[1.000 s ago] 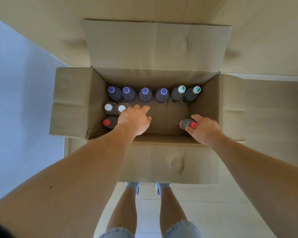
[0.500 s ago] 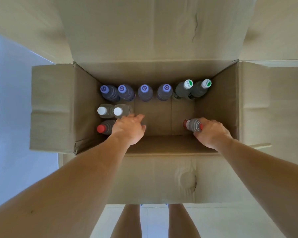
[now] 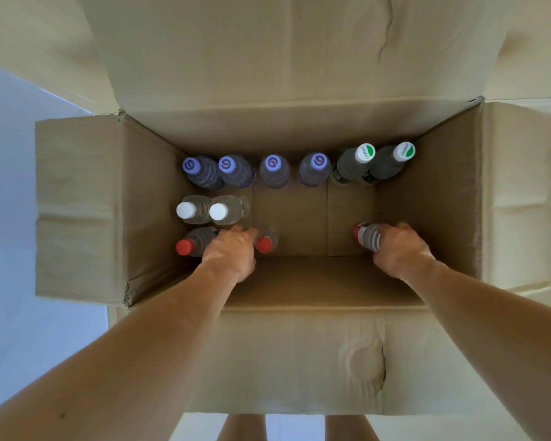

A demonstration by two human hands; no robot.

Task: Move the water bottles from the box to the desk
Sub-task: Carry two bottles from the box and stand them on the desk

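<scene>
Head view: eleven bottles sit inside the box (image 3: 77, 202), so most of the job remains. Right hand (image 3: 398, 249) grips a red-capped bottle (image 3: 368, 237) near the box's right wall; left hand (image 3: 233, 253) curls around another bottle (image 3: 265, 242) at the front-left.

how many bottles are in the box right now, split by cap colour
purple caps: 4
white-and-green caps: 2
plain white caps: 2
red caps: 3, one gripped by the left hand, one by the right hand
total: 11 bottles in the box
</scene>
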